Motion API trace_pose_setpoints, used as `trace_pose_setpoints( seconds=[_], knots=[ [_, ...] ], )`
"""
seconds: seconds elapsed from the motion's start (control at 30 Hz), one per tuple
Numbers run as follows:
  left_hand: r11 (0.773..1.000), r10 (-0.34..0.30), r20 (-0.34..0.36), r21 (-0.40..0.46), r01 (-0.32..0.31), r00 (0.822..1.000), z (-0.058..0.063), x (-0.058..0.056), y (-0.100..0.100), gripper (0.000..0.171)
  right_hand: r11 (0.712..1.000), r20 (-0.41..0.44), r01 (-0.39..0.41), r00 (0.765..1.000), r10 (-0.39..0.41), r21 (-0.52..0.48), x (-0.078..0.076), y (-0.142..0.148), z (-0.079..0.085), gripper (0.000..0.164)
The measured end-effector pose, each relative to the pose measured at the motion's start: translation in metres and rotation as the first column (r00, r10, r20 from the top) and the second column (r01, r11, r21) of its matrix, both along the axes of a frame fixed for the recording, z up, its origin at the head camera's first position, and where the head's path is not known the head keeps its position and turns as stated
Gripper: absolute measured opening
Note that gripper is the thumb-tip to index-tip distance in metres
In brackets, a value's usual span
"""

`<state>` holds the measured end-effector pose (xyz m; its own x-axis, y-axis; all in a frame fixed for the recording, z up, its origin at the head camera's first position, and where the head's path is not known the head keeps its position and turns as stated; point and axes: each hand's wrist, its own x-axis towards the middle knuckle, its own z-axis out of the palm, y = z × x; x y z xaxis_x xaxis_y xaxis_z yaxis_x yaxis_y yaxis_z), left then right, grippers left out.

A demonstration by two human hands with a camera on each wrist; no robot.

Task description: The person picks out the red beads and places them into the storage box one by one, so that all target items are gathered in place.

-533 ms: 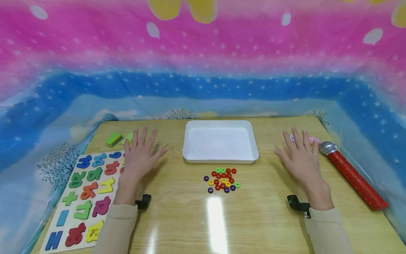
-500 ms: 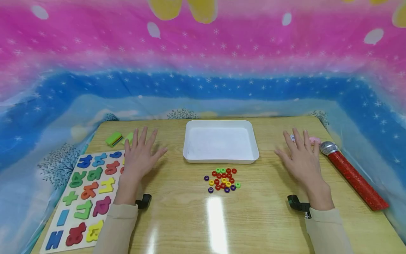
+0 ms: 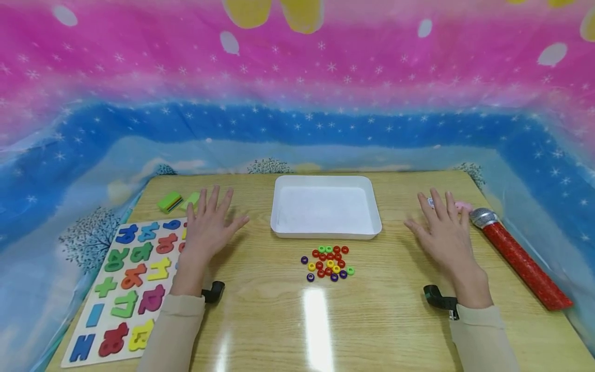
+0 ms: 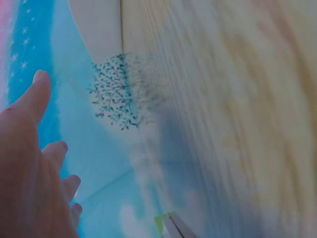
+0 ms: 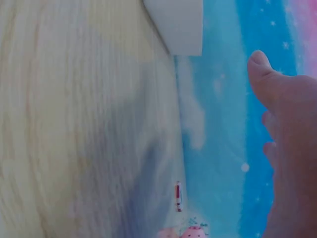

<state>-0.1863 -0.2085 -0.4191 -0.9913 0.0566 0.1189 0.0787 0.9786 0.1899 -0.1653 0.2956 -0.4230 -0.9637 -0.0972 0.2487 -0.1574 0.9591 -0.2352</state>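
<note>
Fingers spread and holding nothing, my left hand (image 3: 208, 230) is over the table's left side, overlapping the right edge of the number puzzle board (image 3: 107, 279) in the head view. My right hand (image 3: 443, 235), also spread and holding nothing, is on the right, close to a small pink thing (image 3: 463, 206) and a red glittery microphone (image 3: 522, 263). Between the hands lies a loose group of small ring-shaped beads (image 3: 329, 263) in red, yellow, green and purple. Just behind them sits a shallow white tray (image 3: 326, 235) with nothing in it. Both wrist views show the hands' fingers extended.
Two green blocks lie at the back left, one a striped green block (image 3: 170, 202), the other a paler green block (image 3: 190, 200) partly behind my left fingers. A patterned cloth (image 3: 297, 124) rises around the back and sides of the wooden table (image 3: 260, 320).
The head view has shifted slightly, so everything sits a little further right in it. Both hands keep the same spread pose, and the beads and tray have not moved.
</note>
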Motion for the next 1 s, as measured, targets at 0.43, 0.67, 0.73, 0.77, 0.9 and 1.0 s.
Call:
trace_pose_setpoints(
  seconds=[0.43,0.67,0.73,0.77,0.9,1.0],
  knots=[
    [0.989,-0.132,0.095,0.075,0.125,0.987,-0.003,-0.005,0.023,0.085,0.978,-0.083,-0.208,0.975,0.204,-0.032,0.002,-0.033,0.019,0.067],
    [0.975,-0.196,0.136,0.128,0.179,0.971,-0.005,-0.01,0.039,0.085,0.943,-0.094,-0.33,0.941,0.325,-0.049,0.015,-0.056,0.021,0.064],
    [0.973,-0.209,0.149,0.135,0.189,0.967,-0.005,-0.012,0.043,0.087,0.928,-0.081,-0.367,0.929,0.362,-0.06,0.02,-0.063,0.022,0.062],
    [0.971,-0.214,0.152,0.144,0.192,0.965,-0.005,-0.013,0.045,0.087,0.921,-0.078,-0.386,0.921,0.381,-0.059,0.022,-0.066,0.022,0.06],
    [0.96,-0.247,0.177,0.179,0.216,0.953,-0.006,-0.017,0.053,0.087,0.898,-0.056,-0.437,0.899,0.434,-0.046,0.03,-0.079,0.021,0.051],
    [0.949,-0.274,0.202,0.214,0.23,0.94,-0.006,-0.02,0.059,0.088,0.89,-0.021,-0.455,0.89,0.455,-0.03,0.035,-0.087,0.021,0.043]
  ],
)
